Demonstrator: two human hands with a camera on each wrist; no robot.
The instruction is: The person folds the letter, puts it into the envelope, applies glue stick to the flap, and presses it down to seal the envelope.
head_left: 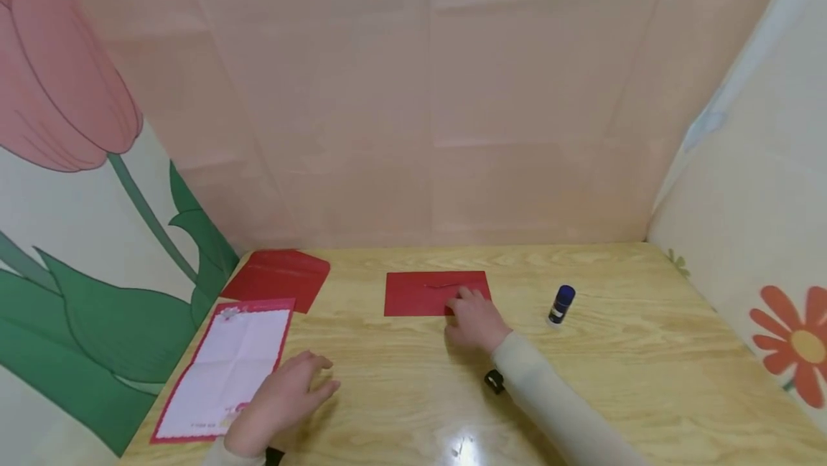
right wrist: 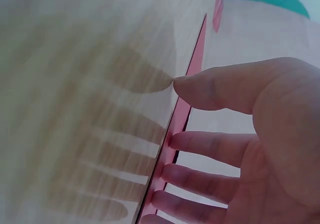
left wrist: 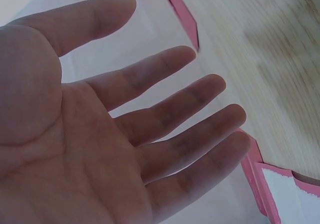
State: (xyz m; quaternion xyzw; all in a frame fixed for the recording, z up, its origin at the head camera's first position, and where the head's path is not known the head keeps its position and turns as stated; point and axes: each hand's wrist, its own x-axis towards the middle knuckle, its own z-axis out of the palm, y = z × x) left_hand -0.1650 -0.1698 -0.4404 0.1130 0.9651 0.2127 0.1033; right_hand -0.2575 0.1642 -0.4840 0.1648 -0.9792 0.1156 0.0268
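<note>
A flat red envelope [head_left: 413,294] lies crosswise at the middle of the table. My right hand [head_left: 474,319] is at its right part, with fingertips on the red paper. In the right wrist view those fingers [right wrist: 200,181] stretch over the envelope's edge [right wrist: 197,59], and the thumb tip is by the same edge, close to the tabletop. My left hand [head_left: 284,394] hovers beside a white sheet with a red-pink border [head_left: 242,355], overlapping its lower right part from above. Nothing is in the left palm [left wrist: 90,149]; its fingers are spread and nearly straight.
Another red envelope [head_left: 278,276] lies at the back left, partly under the bordered sheet's top. A glue stick with a dark blue cap [head_left: 564,296] stands right of the middle envelope. A pinkish covering [head_left: 426,128] rises behind the wooden table [head_left: 388,380].
</note>
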